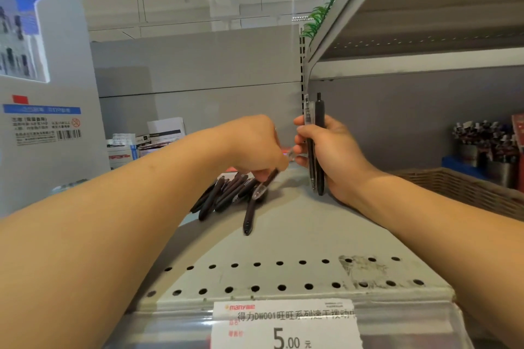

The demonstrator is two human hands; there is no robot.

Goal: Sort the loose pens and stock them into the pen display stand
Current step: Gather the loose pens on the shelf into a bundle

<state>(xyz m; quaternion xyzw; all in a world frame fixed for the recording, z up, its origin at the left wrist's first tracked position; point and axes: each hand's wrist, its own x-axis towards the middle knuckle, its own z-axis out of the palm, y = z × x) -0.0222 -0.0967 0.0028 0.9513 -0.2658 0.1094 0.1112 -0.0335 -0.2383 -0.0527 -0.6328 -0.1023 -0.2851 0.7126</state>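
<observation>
Your right hand (329, 156) grips two upright pens (315, 147), one clear and one black, near the back of the shelf (297, 238). Your left hand (255, 147) is curled down over the pile of loose dark pens (226, 193) lying mid-shelf, pinching what looks like one pen (265, 183) through the blur. A wicker basket (465, 187) sits at the shelf's right edge, and the white display stand (51, 127) rises at its left edge.

The white cardboard pen display stand (56, 71) at nine o'clock is cut by the left edge, its printing blurred. The left hand (255, 144) hides its own fingertips and the far end of the heaped dark pens (224, 193). The white price label (286, 326) at six o'clock runs off the bottom edge.
</observation>
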